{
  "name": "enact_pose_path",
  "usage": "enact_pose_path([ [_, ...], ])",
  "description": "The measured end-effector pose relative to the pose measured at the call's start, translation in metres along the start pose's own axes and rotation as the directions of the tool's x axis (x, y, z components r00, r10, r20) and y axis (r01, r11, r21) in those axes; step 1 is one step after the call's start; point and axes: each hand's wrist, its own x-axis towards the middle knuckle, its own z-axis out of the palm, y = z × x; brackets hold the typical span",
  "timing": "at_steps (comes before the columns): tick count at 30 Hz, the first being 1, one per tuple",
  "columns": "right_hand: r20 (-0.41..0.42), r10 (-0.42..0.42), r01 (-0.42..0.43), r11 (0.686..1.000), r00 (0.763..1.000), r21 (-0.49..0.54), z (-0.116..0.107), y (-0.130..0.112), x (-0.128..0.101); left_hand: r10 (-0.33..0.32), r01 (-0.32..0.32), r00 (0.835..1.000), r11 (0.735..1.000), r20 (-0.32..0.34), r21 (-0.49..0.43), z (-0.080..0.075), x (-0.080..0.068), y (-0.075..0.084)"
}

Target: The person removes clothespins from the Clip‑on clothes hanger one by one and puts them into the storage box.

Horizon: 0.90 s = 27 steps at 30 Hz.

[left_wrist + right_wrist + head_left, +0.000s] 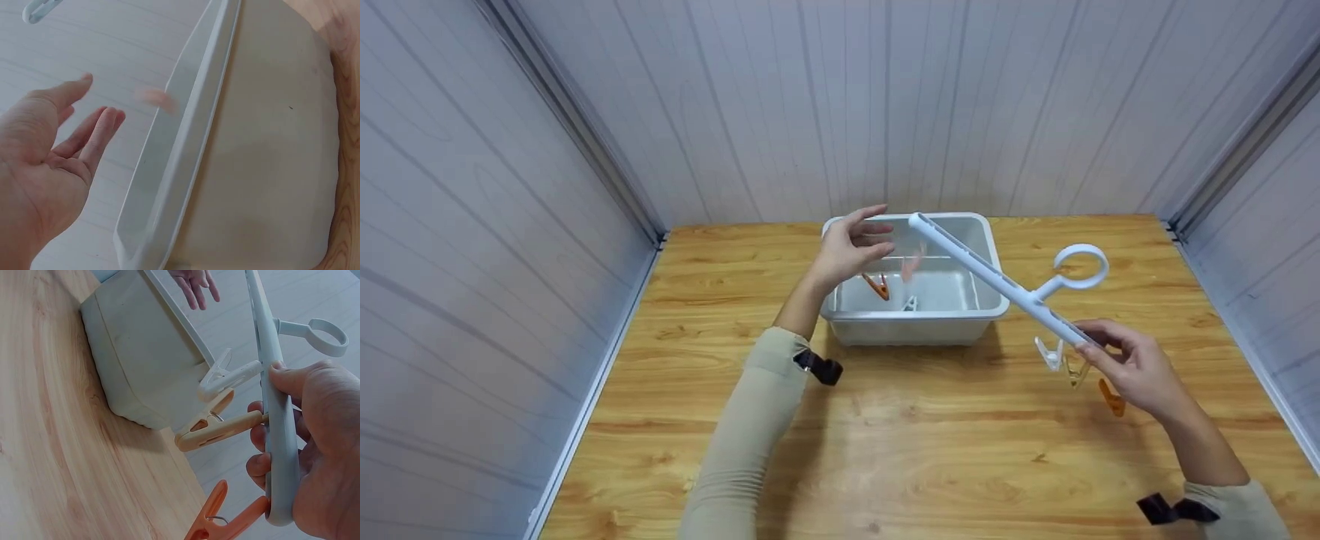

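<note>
My right hand (1140, 371) grips one end of a white clip hanger (986, 274) with a round hook, holding it tilted above the table. From the held end hang a white clothespin (228, 377), a beige clothespin (219, 427) and an orange clothespin (225, 520). Over the white plastic bin (915, 316) is my left hand (847, 251), fingers spread and loosely bent with nothing in them. Just beyond its fingertips a blurred pink clothespin (913, 265) is in mid-air above the bin. Inside lie an orange clothespin (877, 286) and a pale clothespin (910, 304).
The bin stands on a wood-grain table (945, 450) near the back wall (930, 105). Pale panels also enclose the left and right sides. The hanger's free end reaches over the bin.
</note>
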Motion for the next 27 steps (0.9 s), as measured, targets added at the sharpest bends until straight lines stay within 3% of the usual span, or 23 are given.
enact_pose_path([
  [9,0.005,0.006,-0.006,1.000,1.000,-0.003,0.000,0.000,0.002,0.024,-0.024,1.000,1.000,0.008,-0.005,0.004,-0.005,-0.005],
  [17,0.022,-0.023,0.023,1.000,0.999,-0.008,-0.005,-0.004,0.006,0.016,-0.017,0.999,1.000,-0.046,-0.016,0.001,-0.013,-0.005],
  [27,0.033,-0.023,0.023,0.999,0.999,-0.023,-0.010,-0.009,0.014,0.067,-0.065,0.997,0.996,-0.042,0.061,-0.009,-0.026,0.003],
])
